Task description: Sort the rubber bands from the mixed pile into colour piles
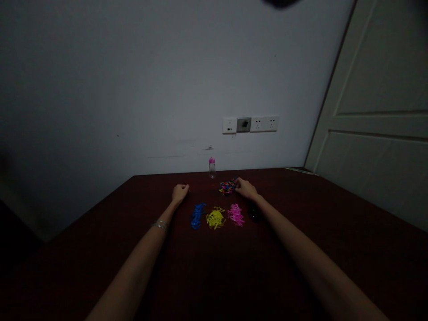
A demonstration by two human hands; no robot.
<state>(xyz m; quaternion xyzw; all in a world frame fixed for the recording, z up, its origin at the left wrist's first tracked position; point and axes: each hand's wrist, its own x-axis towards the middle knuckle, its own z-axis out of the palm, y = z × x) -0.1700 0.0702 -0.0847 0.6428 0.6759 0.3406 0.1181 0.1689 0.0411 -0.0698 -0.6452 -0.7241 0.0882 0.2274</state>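
Observation:
My right hand [246, 188] reaches to a mixed pile of small multicoloured strips [228, 187]. Its fingertips are pinched together at the pile's right edge, and whatever is between them is too small to make out. My left hand [181, 193] rests curled on the table to the left, apart from the piles; its fingers hide anything inside. Nearer to me lie three sorted piles in a row: blue strips [197, 216], yellow strips [216, 217] and pink strips [236, 215]. A dark pile [254, 213] sits beside my right forearm, partly hidden by it.
A small clear bottle [212, 171] with pink at its top stands at the back of the dark red table [214, 272]. Behind rises a pale wall [150, 89] with sockets [264, 124]. At the right is a panelled door [377, 102]. The light is dim.

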